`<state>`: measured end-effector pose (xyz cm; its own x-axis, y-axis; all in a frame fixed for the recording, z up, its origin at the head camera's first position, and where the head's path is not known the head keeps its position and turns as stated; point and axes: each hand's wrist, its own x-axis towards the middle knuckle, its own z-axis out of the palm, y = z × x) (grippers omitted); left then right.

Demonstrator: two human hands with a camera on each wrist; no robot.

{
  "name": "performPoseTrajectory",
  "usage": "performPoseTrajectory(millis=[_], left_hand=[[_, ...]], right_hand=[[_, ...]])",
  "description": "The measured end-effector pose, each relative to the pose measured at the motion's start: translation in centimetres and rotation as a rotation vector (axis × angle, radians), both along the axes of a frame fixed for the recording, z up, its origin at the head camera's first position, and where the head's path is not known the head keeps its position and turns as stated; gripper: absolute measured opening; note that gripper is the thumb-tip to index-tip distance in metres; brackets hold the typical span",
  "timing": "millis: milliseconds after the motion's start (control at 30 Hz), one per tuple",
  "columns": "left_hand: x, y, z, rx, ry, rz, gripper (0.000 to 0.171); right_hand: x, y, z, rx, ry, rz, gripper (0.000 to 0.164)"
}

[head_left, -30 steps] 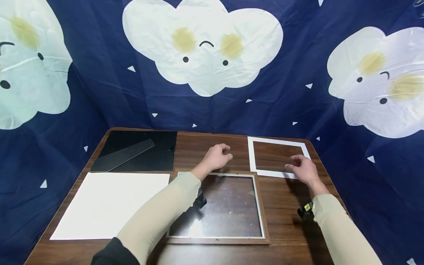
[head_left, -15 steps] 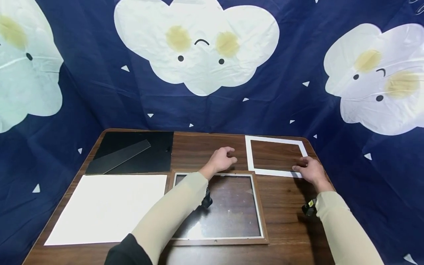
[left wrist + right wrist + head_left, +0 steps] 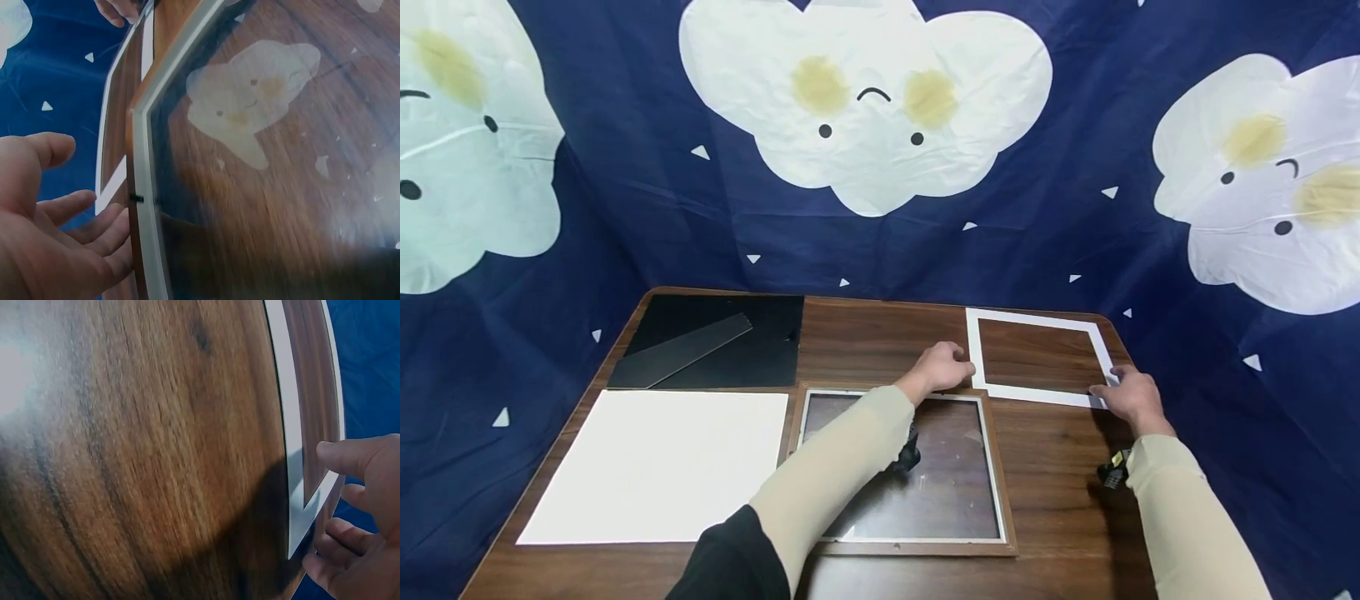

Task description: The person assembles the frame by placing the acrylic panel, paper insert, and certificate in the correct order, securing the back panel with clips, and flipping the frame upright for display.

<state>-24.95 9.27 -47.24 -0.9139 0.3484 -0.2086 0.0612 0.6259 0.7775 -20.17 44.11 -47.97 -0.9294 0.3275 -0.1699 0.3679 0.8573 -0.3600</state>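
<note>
A white rectangular mat border (image 3: pixel 1041 395) lies flat at the table's back right. My left hand (image 3: pixel 942 367) hovers by its left front corner, fingers loosely bent and thumb apart. In the left wrist view, the left hand's fingers (image 3: pixel 109 234) are beside the wooden picture frame (image 3: pixel 132 156). My right hand (image 3: pixel 1133 396) is at the mat's right front corner. In the right wrist view, its thumb (image 3: pixel 344 456) extends over the inner edge, while the fingers (image 3: pixel 340 544) are by the outer edge. Whether they touch the mat I cannot tell.
The picture frame with its clear pane lies at front centre, under my left forearm. To its left is a white sheet (image 3: pixel 655 467). Behind that, a black panel (image 3: pixel 767 350) bears a dark strip (image 3: pixel 685 352). A blue cloud-patterned curtain (image 3: pixel 880 250) surrounds the table (image 3: pixel 880 333).
My left hand has moved right, to the mat's left side. The right hand has shifted right and slightly nearer to me, onto the mat's corner. The mat stays in place.
</note>
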Motion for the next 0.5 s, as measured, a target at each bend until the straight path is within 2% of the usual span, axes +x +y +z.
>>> performPoseTrajectory(millis=[100, 300, 500], left_hand=[[0.1, 0.6, -0.1, 0.006, -0.021, -0.007, 0.052], [0.6, 1.1, -0.3, 0.043, -0.044, 0.022, 0.055], [0.6, 1.7, -0.4, 0.089, -0.055, 0.045, 0.060]], right_hand=[[0.1, 0.5, -0.3, 0.003, -0.012, -0.029, 0.070], [0.2, 1.1, -0.8, 0.012, -0.005, -0.014, 0.067], [0.2, 1.3, -0.9, 0.005, -0.009, -0.041, 0.068]])
